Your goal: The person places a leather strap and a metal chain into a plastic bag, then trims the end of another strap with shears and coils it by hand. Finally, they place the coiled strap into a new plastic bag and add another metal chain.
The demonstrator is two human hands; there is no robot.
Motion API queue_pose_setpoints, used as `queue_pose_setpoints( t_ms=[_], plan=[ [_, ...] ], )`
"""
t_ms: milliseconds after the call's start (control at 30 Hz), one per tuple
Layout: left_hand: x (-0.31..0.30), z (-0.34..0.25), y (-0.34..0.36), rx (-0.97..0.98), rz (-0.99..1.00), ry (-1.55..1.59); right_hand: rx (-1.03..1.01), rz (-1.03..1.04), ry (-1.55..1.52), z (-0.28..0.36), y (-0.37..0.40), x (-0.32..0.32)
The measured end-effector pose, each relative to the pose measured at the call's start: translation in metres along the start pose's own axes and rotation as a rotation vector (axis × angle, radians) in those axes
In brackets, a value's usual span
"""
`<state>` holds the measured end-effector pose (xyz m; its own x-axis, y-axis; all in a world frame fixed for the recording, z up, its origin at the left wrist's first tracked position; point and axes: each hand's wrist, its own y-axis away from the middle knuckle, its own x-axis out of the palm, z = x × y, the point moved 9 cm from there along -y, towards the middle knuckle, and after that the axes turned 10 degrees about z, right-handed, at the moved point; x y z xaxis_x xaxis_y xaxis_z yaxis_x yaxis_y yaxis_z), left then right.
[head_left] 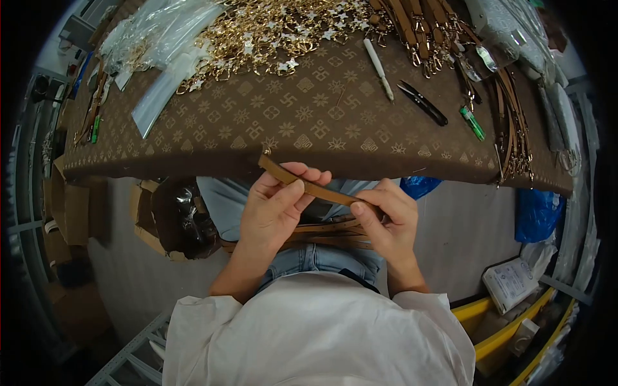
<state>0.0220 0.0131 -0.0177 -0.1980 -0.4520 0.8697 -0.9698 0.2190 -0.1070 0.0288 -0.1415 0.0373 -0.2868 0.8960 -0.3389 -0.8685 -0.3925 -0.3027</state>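
Observation:
A brown leather strap [324,192] is held slantwise in front of the table's near edge. My left hand [273,209] pinches it between thumb and fingers near its upper left end, where a small gold metal piece [266,152] shows. The thumb and fingers of my right hand [389,219] are closed on the strap's lower right part. More brown straps [315,236] lie across the lap beneath the hands. What the fingers cover on the strap is hidden.
On the patterned brown tablecloth [257,122] lie a heap of gold clasps with star charms [277,38], plastic bags [158,35], a white pen-like tool [378,69], black snips [423,103], a green lighter [472,123] and bundled straps [510,122]. A yellow bin [473,310] stands at right.

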Motion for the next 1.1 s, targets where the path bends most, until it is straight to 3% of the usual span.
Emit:
queue_pose_setpoints(
  t_ms=[33,133,267,333,367,433,467,600,667,733,800,933,967,1033,1067,1100],
  plan=[
    [0.003,0.001,-0.001,-0.011,0.019,0.004,-0.008,-0.001,0.02,0.001,0.0,0.001],
    [-0.008,-0.018,0.002,0.056,-0.232,-0.421,-0.027,0.032,0.035,0.002,0.002,0.006],
    [-0.005,-0.029,-0.006,0.031,-0.216,-0.485,0.009,0.049,0.043,0.007,0.001,0.001],
    [-0.007,-0.025,-0.018,-0.152,-0.265,-0.456,0.009,-0.001,0.027,0.014,0.003,-0.019],
    [-0.004,-0.028,-0.031,-0.147,-0.251,-0.465,0.018,-0.042,0.007,0.014,0.007,-0.034],
    [0.002,-0.06,-0.066,0.103,-0.326,-0.66,0.057,-0.18,-0.11,0.006,0.024,-0.066],
    [0.007,-0.061,-0.086,0.11,-0.309,-0.669,0.091,-0.242,-0.163,0.004,0.033,-0.081],
    [0.078,-0.032,-0.185,0.306,0.091,-1.675,0.035,-0.318,-0.236,0.008,0.053,-0.102],
    [0.078,0.011,-0.24,0.091,0.103,-1.935,0.033,-0.304,-0.219,0.01,0.058,-0.102],
    [0.05,0.041,-0.289,-0.038,0.017,-1.982,0.083,-0.277,-0.25,0.003,0.058,-0.1],
    [0.04,0.052,-0.306,-0.059,-0.075,-2.053,0.051,-0.267,-0.235,0.005,0.057,-0.104],
    [0.028,0.047,-0.315,-0.131,-0.038,-1.959,0.066,-0.177,-0.18,-0.005,0.061,-0.106],
    [0.019,0.042,-0.317,-0.249,-0.029,-1.817,0.063,-0.187,-0.179,-0.008,0.062,-0.108],
    [0.024,0.036,-0.291,-0.367,-0.114,-0.922,0.053,-0.191,-0.179,-0.01,0.059,-0.112],
    [0.037,0.029,-0.272,-0.392,-0.14,-0.663,0.05,-0.196,-0.166,-0.007,0.057,-0.115],
    [0.041,0.019,-0.256,-0.436,-0.071,-0.608,0.048,-0.199,-0.152,-0.004,0.054,-0.118]
  ],
)
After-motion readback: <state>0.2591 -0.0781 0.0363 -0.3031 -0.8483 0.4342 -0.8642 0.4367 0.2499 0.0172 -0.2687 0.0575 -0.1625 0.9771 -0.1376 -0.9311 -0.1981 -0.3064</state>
